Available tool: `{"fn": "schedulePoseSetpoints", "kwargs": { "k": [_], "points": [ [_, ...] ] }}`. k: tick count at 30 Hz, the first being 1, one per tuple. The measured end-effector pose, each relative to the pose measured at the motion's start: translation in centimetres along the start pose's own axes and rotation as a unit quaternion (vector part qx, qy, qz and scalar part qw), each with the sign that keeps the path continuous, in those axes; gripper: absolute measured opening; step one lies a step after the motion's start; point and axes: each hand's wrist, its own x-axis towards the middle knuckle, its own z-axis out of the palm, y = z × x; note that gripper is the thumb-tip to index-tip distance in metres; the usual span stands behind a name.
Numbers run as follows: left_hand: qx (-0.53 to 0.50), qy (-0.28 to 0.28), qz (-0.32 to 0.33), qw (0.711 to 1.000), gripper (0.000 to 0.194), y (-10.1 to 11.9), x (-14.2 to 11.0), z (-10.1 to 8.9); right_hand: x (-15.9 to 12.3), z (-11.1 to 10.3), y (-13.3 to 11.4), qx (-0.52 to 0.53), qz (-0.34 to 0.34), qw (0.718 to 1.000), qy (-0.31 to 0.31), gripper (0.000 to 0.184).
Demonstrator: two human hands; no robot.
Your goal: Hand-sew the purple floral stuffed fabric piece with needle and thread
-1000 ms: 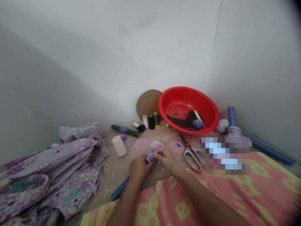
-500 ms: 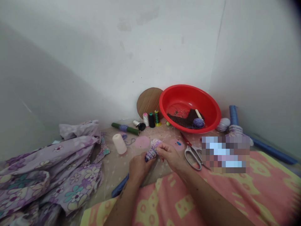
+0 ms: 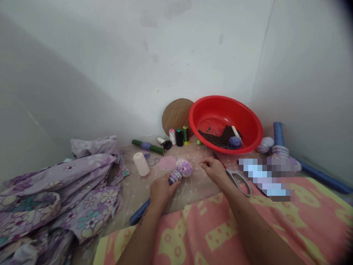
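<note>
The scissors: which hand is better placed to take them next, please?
Probably the right hand: it is close to the scissors, partly covering them in this view, while the left hand grips the floral bundle. Whether the right pinches anything is unclear.

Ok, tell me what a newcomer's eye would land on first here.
Probably the large, vividly red basin, at the back, right of centre. The pink-and-yellow cloth across the foreground and the purple flowered fabric heaped at the left likely come next. Near the middle, the left hand holds a patterned bundle with a rounded head.
</note>
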Motion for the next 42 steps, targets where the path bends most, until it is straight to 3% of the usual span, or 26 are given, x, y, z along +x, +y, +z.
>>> {"fn": "schedulePoseSetpoints", "kwargs": {
  "k": [4, 8, 12, 15, 18, 25, 42],
  "points": [
    [0.005, -0.005, 0.007, 1.0, 0.048, -0.1, 0.1, 0.0, -0.3, 0.1, -0.8, 0.049, -0.013, 0.998, 0.027, 0.025],
    [0.005, -0.014, 0.03, 0.999, 0.042, -0.4, 0.2, -0.1, -1.0, 1.2, -1.6, 0.114, -0.069, 0.99, -0.042, 0.029],
    [-0.051, -0.014, 0.07, 0.996, 0.04, -0.7, 0.2, -0.4, -2.1, 2.2, -2.6, 0.132, -0.071, 0.986, -0.079, 0.023],
    [-0.088, -0.015, 0.062, 0.994, 0.041, -0.5, 0.1, -0.8, -3.0, 2.7, -3.2, 0.121, -0.064, 0.986, -0.096, 0.016],
    [-0.1, -0.022, 0.029, 0.994, 0.047, -0.2, 0.0, -1.0, -3.6, 3.2, -3.4, 0.085, -0.06, 0.987, -0.123, 0.016],
    [-0.116, -0.029, 0.026, 0.992, 0.044, -0.3, 0.2, -1.0, -3.7, 4.2, -3.3, 0.017, -0.054, 0.987, -0.15, 0.017],
    [-0.164, -0.032, 0.051, 0.985, 0.043, -1.1, 1.0, -0.3, -4.2, 5.4, -3.0, 0.059, -0.034, 0.984, -0.166, 0.024]
  ]
}}
